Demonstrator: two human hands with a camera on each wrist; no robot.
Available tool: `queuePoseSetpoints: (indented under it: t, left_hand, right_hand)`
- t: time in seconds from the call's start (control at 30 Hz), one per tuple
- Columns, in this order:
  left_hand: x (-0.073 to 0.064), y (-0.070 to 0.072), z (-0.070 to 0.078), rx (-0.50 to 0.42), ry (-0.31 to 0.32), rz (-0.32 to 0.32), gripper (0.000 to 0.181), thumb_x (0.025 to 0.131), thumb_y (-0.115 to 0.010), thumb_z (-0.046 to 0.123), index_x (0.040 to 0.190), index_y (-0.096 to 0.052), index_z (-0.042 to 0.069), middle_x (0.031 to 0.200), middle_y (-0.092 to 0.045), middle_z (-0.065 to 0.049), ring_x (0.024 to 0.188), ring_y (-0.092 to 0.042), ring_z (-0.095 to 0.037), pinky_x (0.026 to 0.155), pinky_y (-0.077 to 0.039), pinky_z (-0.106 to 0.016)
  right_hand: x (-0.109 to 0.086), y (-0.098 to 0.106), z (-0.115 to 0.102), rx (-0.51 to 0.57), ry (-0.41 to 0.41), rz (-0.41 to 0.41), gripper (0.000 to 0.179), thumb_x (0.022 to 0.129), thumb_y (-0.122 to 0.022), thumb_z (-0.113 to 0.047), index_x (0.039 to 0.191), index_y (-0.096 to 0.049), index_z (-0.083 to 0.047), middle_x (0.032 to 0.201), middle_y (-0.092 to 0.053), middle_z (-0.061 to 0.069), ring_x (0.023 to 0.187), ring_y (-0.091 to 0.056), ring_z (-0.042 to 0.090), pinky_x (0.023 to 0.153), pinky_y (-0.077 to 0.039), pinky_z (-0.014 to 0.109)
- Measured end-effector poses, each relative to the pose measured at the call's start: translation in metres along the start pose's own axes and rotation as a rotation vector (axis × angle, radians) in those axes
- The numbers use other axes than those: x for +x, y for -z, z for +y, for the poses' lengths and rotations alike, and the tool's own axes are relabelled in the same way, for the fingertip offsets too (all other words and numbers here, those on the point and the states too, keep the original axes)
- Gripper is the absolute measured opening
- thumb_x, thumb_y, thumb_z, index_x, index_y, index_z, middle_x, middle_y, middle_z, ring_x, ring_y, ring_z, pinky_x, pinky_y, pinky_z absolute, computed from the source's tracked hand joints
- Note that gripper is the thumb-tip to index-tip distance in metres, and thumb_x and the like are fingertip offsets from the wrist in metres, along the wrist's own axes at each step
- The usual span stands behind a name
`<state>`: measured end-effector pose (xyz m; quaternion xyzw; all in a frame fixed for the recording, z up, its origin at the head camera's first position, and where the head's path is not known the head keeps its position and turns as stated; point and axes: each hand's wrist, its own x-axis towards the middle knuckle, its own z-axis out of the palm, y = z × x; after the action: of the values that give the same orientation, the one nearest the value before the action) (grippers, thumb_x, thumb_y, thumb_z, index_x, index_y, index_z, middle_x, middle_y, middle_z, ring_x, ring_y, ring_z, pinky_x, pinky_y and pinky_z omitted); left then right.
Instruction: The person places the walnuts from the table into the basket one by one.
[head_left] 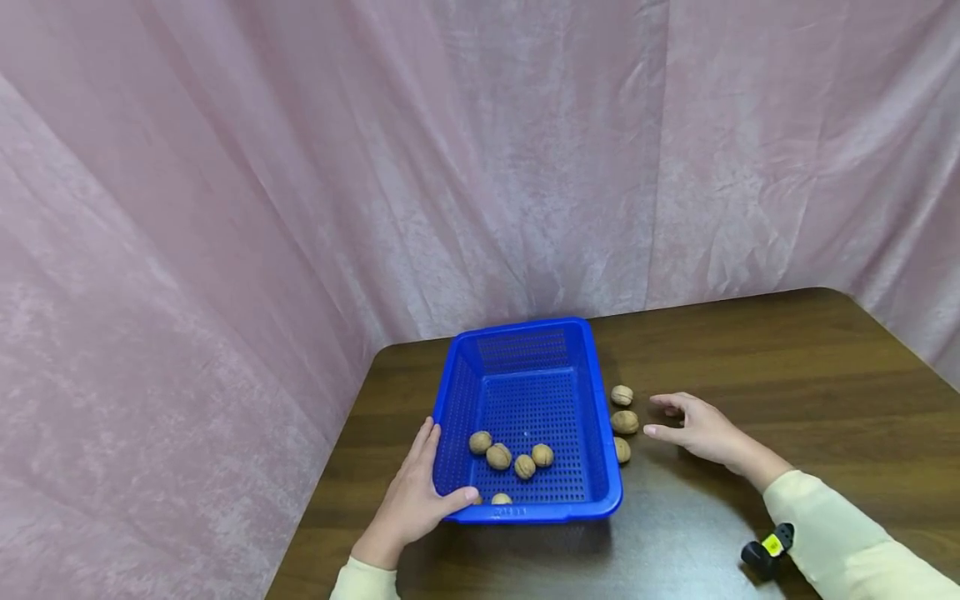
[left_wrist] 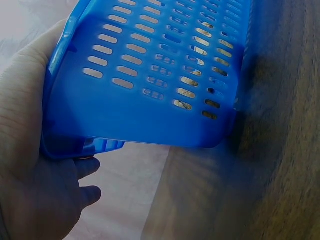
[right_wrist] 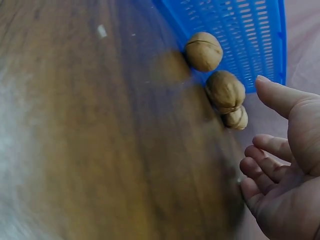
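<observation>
A blue plastic basket point(head_left: 530, 433) with slotted walls stands on the table, several walnuts point(head_left: 498, 456) lying inside toward its near end. My left hand point(head_left: 412, 496) holds the basket's near left corner, thumb over the front rim and fingers along the left side. In the left wrist view, the left hand point(left_wrist: 30, 150) is against the rim. Outside the basket's right wall lie three walnuts point(head_left: 625, 422) in a row. Just right of them hovers my right hand point(head_left: 705, 431), thumb and fingers apart, holding nothing; the right wrist view shows a gap between this hand point(right_wrist: 295, 165) and the walnuts point(right_wrist: 225, 91).
The brown wooden table point(head_left: 795, 358) extends to the right of the basket. Pink curtains point(head_left: 525, 167) hang behind and to the left of it. A small black device with a yellow label point(head_left: 771, 546) is at the right wrist.
</observation>
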<state>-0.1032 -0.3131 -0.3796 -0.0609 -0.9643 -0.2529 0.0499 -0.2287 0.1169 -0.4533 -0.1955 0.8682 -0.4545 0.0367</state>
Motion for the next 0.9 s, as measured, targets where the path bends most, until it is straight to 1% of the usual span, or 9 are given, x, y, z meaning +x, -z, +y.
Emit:
queuePoseSetpoints:
  t: [0.1,0.3,0.57,0.77,0.9]
  left_hand:
    - [0.001,0.002,0.001,0.002,-0.002,-0.003,0.115,0.073,-0.069,0.067,0.153,-0.019,0.002,0.161,-0.006,-0.003,0.144,-0.018,-0.032,0.107,-0.029,-0.056]
    - [0.001,0.003,0.002,0.001,0.003,-0.003,0.115,0.073,-0.070,0.067,0.153,-0.019,0.002,0.161,-0.006,-0.004,0.143,-0.018,-0.033,0.108,-0.028,-0.056]
    - [-0.001,0.001,0.000,0.002,0.008,0.000,0.114,0.073,-0.071,0.066,0.153,-0.019,0.002,0.161,-0.007,-0.004,0.143,-0.019,-0.032,0.107,-0.028,-0.056]
    - [0.000,0.001,0.000,0.002,0.004,0.005,0.114,0.073,-0.071,0.066,0.153,-0.020,0.002,0.161,-0.007,-0.003,0.143,-0.019,-0.033,0.107,-0.028,-0.056]
    - [0.000,0.000,-0.001,0.005,-0.002,0.003,0.115,0.073,-0.069,0.068,0.153,-0.019,0.003,0.161,-0.007,-0.003,0.143,-0.020,-0.033,0.107,-0.028,-0.057]
  right_hand:
    - [0.001,-0.003,0.002,0.012,-0.019,-0.011,0.072,0.086,-0.070,-0.046,0.134,-0.051,0.005,0.127,-0.054,0.022,0.116,-0.050,0.037,0.091,-0.042,0.050]
    - [0.005,-0.014,-0.002,0.042,0.008,-0.021,0.069,0.084,-0.072,-0.042,0.131,-0.053,0.006,0.125,-0.055,0.022,0.114,-0.050,0.038,0.093,-0.040,0.052]
    - [0.010,-0.028,-0.007,0.008,0.053,-0.027,0.067,0.082,-0.075,-0.039,0.128,-0.056,0.006,0.120,-0.058,0.019,0.109,-0.054,0.034,0.091,-0.043,0.049]
    - [0.013,-0.035,-0.014,0.039,0.025,-0.031,0.068,0.080,-0.076,-0.042,0.127,-0.057,0.004,0.116,-0.060,0.013,0.107,-0.054,0.029,0.090,-0.043,0.044]
    - [0.014,-0.037,-0.015,0.033,0.027,-0.018,0.061,0.082,-0.076,-0.038,0.124,-0.060,0.003,0.112,-0.061,0.012,0.104,-0.055,0.028,0.088,-0.044,0.043]
